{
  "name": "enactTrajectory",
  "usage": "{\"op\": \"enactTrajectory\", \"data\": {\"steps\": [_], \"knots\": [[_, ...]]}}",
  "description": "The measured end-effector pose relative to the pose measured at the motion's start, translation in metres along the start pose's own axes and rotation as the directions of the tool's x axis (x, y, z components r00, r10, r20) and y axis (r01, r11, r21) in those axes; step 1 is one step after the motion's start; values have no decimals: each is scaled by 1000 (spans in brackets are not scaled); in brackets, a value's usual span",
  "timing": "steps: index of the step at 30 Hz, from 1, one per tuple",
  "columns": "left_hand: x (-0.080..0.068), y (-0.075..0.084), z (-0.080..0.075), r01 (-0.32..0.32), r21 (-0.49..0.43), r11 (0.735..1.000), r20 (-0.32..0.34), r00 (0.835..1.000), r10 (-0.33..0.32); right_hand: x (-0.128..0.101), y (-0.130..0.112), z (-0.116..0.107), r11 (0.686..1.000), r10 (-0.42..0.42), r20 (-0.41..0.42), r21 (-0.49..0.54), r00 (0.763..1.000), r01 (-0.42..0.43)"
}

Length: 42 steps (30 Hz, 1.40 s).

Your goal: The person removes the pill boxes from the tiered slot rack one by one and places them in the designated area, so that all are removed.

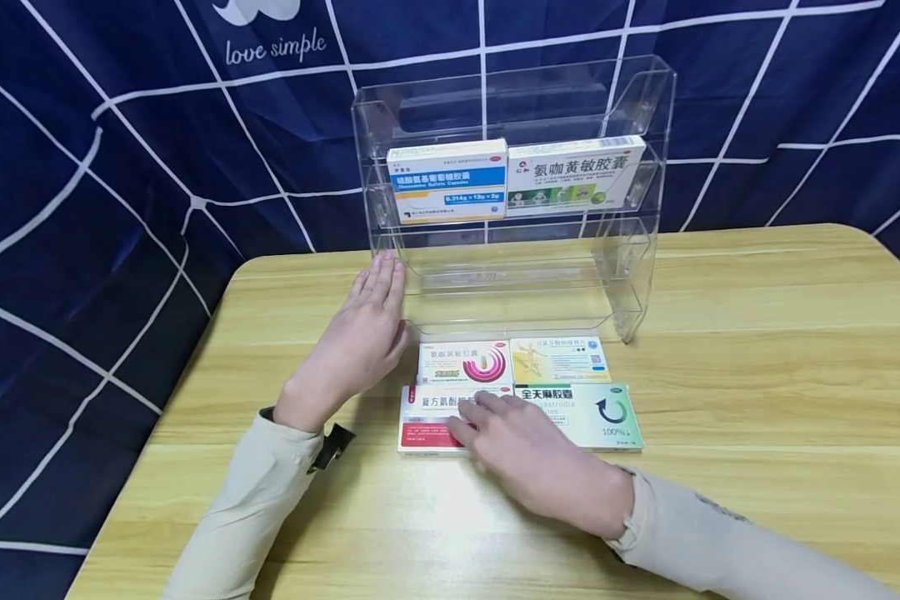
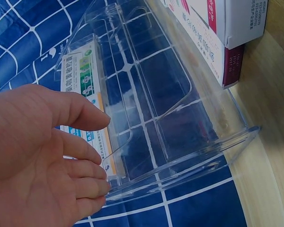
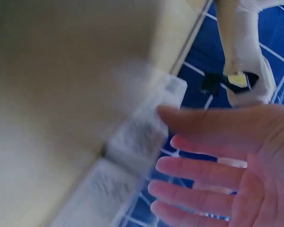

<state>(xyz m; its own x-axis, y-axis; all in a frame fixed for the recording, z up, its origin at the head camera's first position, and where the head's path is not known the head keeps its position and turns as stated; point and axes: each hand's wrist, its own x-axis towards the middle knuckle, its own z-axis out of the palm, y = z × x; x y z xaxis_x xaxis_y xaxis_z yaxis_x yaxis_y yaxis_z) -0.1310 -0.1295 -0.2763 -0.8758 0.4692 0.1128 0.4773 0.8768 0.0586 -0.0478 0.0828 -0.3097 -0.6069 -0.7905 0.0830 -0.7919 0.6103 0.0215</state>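
Note:
My left hand (image 1: 367, 329), its fingers straight, lies along the left side of a clear plastic rack (image 1: 506, 321). The right hand (image 1: 536, 450) hovers over a red-and-white medicine box (image 1: 431, 429), fingers apart and slightly bent, partly covering it. Beside that lies a green-and-white box (image 1: 600, 417), overlapped by the same hand. Behind these two, a white box with a pink ring (image 1: 457, 362) and a yellow-and-white box (image 1: 562, 360) lie side by side before the rack. In the right wrist view, nothing shows between the thumb and fingers.
On the rack's upper tier stand a blue-and-white box (image 1: 447, 182) and a white-and-green box (image 1: 574, 177). The rack's lower tier is see-through down to the wooden table (image 1: 765, 400). A dark blue cloth with white lines (image 1: 735, 100) hangs behind. A black clip (image 1: 333, 447) sits at the left cuff.

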Motion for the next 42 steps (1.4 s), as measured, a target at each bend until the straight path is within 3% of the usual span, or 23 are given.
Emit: {"op": "enactTrajectory", "data": {"steps": [6, 11, 14, 19, 23, 28, 31, 38, 42], "knots": [[0, 1, 0, 1, -5, 1000, 6, 1000, -1, -5, 32, -27, 982, 93, -115, 173, 989, -72], [0, 1, -1, 16, -33, 999, 16, 1000, -16, -9, 65, -51, 960, 220, -216, 220, 951, -172], [-1, 2, -2, 25, -46, 999, 27, 999, -24, -12, 83, -63, 950, 267, -312, 244, 912, -194], [-1, 2, -2, 35, -73, 997, 48, 998, -31, -12, 114, -79, 944, 311, -480, 256, 820, -209], [-1, 1, -2, 29, -84, 996, 45, 999, -26, -11, 137, -91, 932, 360, -549, 254, 754, -260], [-1, 1, -3, 31, -78, 996, 51, 998, -27, -10, 156, -99, 909, 417, -595, 267, 687, -320], [-2, 2, -4, 33, -69, 997, 57, 998, -29, -8, 162, -102, 899, 438, -610, 285, 660, -332], [-2, 1, -4, 40, -64, 997, 73, 997, -36, -5, 173, -107, 875, 481, -628, 297, 612, -383], [-2, 1, -3, 45, -66, 997, 75, 996, -40, -5, 178, -108, 856, 511, -614, 300, 601, -421]]}}
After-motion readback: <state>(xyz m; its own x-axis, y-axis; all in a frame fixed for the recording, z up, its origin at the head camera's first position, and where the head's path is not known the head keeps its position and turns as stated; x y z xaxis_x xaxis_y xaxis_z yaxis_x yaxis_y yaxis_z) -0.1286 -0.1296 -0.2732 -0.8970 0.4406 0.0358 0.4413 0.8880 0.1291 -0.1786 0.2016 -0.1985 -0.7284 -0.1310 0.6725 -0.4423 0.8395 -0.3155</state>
